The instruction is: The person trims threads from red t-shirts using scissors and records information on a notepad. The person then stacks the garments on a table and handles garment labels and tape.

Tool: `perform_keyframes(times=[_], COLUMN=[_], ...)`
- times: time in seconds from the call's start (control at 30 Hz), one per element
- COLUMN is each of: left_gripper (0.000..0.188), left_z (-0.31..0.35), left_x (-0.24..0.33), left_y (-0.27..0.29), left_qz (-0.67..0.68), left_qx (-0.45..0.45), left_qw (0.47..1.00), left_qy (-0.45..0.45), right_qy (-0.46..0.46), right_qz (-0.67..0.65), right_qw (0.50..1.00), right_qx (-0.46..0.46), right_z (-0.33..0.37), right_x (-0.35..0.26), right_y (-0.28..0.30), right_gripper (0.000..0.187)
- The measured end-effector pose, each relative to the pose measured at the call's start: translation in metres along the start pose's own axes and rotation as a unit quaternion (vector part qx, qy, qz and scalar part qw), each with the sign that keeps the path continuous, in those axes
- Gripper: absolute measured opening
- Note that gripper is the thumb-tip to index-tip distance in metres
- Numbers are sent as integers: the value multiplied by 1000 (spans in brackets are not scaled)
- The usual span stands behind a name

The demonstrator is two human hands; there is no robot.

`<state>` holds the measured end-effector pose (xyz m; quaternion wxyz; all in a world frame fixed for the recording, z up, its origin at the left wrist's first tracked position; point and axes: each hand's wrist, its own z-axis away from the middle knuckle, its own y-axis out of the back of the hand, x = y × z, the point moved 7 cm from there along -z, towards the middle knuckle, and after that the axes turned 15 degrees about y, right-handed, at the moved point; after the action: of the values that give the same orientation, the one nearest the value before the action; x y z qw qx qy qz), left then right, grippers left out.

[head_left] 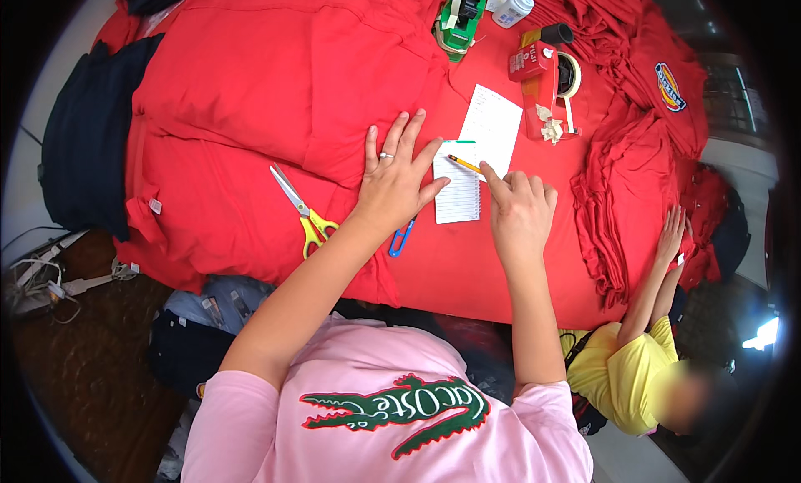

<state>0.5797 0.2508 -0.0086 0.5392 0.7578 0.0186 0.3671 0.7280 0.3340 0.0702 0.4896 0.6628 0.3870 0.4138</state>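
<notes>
My left hand (pixel 399 170) lies flat with spread fingers on red folded fabric (pixel 242 83), its thumb and index finger at the left edge of a small lined notepad (pixel 457 199). My right hand (pixel 521 212) is at the notepad's right side, index finger stretched forward, the other fingers curled. From under it a yellow pen (pixel 464 163) sticks out over the pad, black tip toward the upper left; the grip on its rear part is hidden. A white written sheet (pixel 492 120) lies partly beneath the pad. Below my left hand is a blue thread snipper (pixel 401 239), partly covered by my forearm.
Yellow-handled scissors (pixel 304 212) lie left of my forearm. Beyond the sheet stand a green tape dispenser (pixel 459 24), a white bottle (pixel 513 11) and a red tape dispenser (pixel 544 87). At right, a person in yellow (pixel 634 366) reaches onto stacked red garments (pixel 622 199).
</notes>
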Motion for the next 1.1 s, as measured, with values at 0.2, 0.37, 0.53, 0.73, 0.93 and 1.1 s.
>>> perform_keyframes(times=[0.2,0.37,0.53,0.73,0.93,1.1], left_gripper=[67,69,69,68,68,68], left_z=[0,3,2,2,2,0], left_x=[-5,-8,-6,-6,-6,-4], left_y=[-18,-16,-15,-14,-14,-13], left_qz=[-35,-24,-10,-17,-20,-19], left_qx=[-7,-4,-13,-4,-4,-8], left_qw=[999,1000,1000,1000,1000,1000], left_qy=[-12,-11,-9,-13,-13,-12], right_qy=[29,28,44,60,61,45], right_qz=[15,14,33,41,43,28], right_qw=[999,1000,998,997,997,999], right_qx=[-3,1,-9,-3,12,4], right_z=[-8,-11,-12,-16,-18,-17], right_x=[-6,-8,-11,-13,-12,-6], right_y=[-1,-7,-6,-6,-8,-8], right_gripper=[37,36,36,35,33,32])
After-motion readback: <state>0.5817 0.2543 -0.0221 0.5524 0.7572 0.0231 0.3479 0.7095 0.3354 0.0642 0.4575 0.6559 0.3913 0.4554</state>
